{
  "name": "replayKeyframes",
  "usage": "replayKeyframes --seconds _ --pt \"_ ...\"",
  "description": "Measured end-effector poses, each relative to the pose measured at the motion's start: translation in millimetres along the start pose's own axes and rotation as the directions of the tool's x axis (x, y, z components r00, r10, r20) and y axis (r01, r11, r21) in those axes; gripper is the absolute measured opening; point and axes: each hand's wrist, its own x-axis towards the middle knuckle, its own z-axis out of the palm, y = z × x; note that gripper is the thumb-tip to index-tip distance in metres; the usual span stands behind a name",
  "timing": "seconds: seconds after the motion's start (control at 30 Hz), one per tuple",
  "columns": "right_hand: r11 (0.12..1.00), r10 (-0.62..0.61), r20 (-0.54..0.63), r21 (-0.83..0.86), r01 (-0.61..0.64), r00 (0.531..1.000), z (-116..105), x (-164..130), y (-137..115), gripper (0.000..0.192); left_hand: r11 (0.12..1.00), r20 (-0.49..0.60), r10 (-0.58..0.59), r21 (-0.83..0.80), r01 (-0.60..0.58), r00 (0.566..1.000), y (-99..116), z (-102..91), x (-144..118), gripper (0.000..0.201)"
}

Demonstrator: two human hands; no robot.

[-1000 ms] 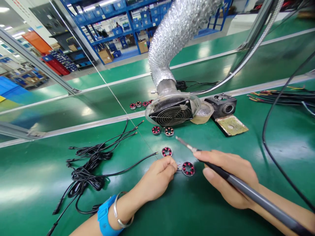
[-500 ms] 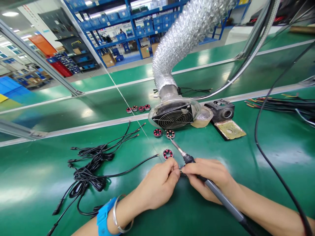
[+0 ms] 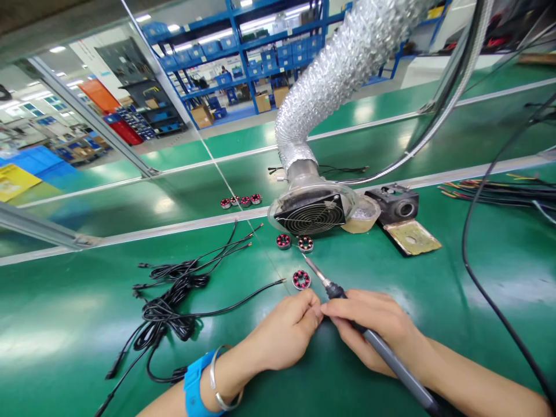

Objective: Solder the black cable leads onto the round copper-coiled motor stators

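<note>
My right hand point(image 3: 382, 324) is wrapped round a soldering iron point(image 3: 391, 354), whose tip points away from me at the stator rings. Its fingertips meet those of my left hand point(image 3: 286, 330), which is closed in a pinch. Whatever lies between the left fingers is hidden. Just beyond my hands lies a ring-shaped motor stator with red windings point(image 3: 301, 280). Farther off, a second red-wound stator point(image 3: 284, 241) sits beside a stator with copper-coloured parts point(image 3: 305, 244). The iron's tip appears close to the copper-coloured one; contact cannot be told.
Coiled black cables point(image 3: 174, 301) spread over the left of the green bench. A fume extractor point(image 3: 313, 211) with a silver duct stands behind the stators. To its right are a soldering stand point(image 3: 397, 204) and a yellow sponge point(image 3: 412, 236). Several stators point(image 3: 245, 201) line the back ledge.
The view has shifted a little, so the scene sits lower and further right. My hands keep nearly the same pose; the small dark piece seen at their fingertips is now hidden.
</note>
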Motion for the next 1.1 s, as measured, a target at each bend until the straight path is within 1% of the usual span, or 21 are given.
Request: replayKeyframes --seconds 0.07,0.13,0.23,0.3,0.33,0.4,0.47,0.57,0.63,0.7,0.87,0.97,1.03,1.1 --pt "1.0 -0.009 -0.004 0.002 0.009 1.0 0.0 0.4 -0.8 0.035 0.997 0.009 -0.023 -0.079 0.023 1.0 -1.7 1.4 1.4 0.026" --pt "1.0 -0.022 -0.033 -0.002 0.022 0.999 1.2 0.2 -2.2 0.031 0.976 0.041 -0.055 -0.21 0.063 0.998 -3.0 3.5 3.5 0.029" --pt "0.999 -0.046 -0.096 -0.025 0.044 0.994 5.5 -1.0 -4.4 0.025 0.885 0.144 -0.139 -0.426 0.188 0.98 -3.6 6.9 6.8 0.031" --pt "0.998 -0.05 -0.122 -0.037 0.046 0.991 9.1 -1.8 -4.8 0.024 0.808 0.194 -0.195 -0.524 0.27 0.961 -3.4 8.0 8.2 0.028" --pt "0.999 -0.041 -0.128 -0.038 0.036 0.991 10.5 -2.0 -4.4 0.024 0.779 0.197 -0.212 -0.558 0.287 0.957 -3.2 8.1 8.7 0.027" --pt "1.0 -0.001 -0.116 -0.019 -0.001 0.993 10.9 -1.5 -2.7 0.025 0.745 0.172 -0.219 -0.606 0.279 0.96 -2.8 7.8 9.3 0.025" --pt "0.999 0.044 -0.068 0.021 -0.043 0.997 6.8 -0.3 -0.2 0.026 0.731 0.14 -0.21 -0.634 0.25 0.968 -2.4 7.6 9.6 0.024" --pt "0.992 0.091 0.05 0.088 -0.095 0.995 -5.7 0.9 2.9 0.029 0.723 0.109 -0.222 -0.648 0.238 0.969 -1.8 8.2 10.1 0.023" --pt "0.984 0.12 0.128 0.116 -0.135 0.985 -12.6 0.2 4.4 0.033 0.732 0.093 -0.234 -0.638 0.238 0.968 -1.8 9.1 10.3 0.024" --pt "0.981 0.121 0.166 0.134 -0.144 0.979 -14.2 -1.5 5.8 0.036 0.744 0.08 -0.231 -0.628 0.23 0.97 -2.5 10.0 10.3 0.024" --pt "0.989 0.067 0.119 0.126 -0.082 0.991 0.2 -4.8 8.8 0.034 0.76 0.051 -0.219 -0.618 0.203 0.974 -5.3 11.5 10.8 0.021" --pt "0.987 0.136 0.037 0.079 -0.139 0.99 9.1 -4.6 8.4 0.033 0.766 0.029 -0.235 -0.609 0.204 0.972 -6.5 12.1 12.2 0.023" --pt "0.977 0.209 -0.037 0.057 -0.207 0.977 13.2 -3.9 7.5 0.033 0.773 0.003 -0.244 -0.604 0.196 0.97 -7.7 12.7 13.6 0.025" --pt "0.967 0.252 -0.08 0.05 -0.249 0.964 16.2 -3.0 6.9 0.033 0.786 -0.022 -0.242 -0.59 0.183 0.97 -9.6 13.6 15.0 0.025"
